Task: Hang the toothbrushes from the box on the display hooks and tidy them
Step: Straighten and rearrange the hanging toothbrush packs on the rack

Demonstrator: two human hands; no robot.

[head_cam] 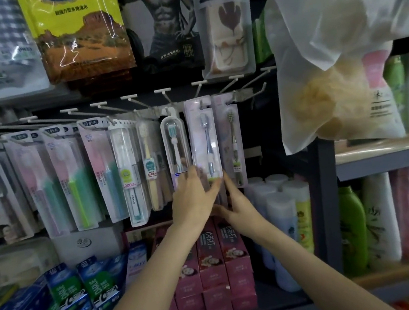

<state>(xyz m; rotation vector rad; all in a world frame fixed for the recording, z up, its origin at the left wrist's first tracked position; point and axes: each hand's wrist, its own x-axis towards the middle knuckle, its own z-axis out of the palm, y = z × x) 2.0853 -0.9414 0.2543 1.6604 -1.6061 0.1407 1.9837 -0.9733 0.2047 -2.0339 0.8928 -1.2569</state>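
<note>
Hands [212, 201] touching glossy toothbrush pack [204, 139].

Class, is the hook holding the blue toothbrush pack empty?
No: the clear blue toothbrush pack hangs from its metal display hook.

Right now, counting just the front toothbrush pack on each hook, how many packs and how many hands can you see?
Toothbrush packs: 9
Hands: 2
Total: 11
</note>
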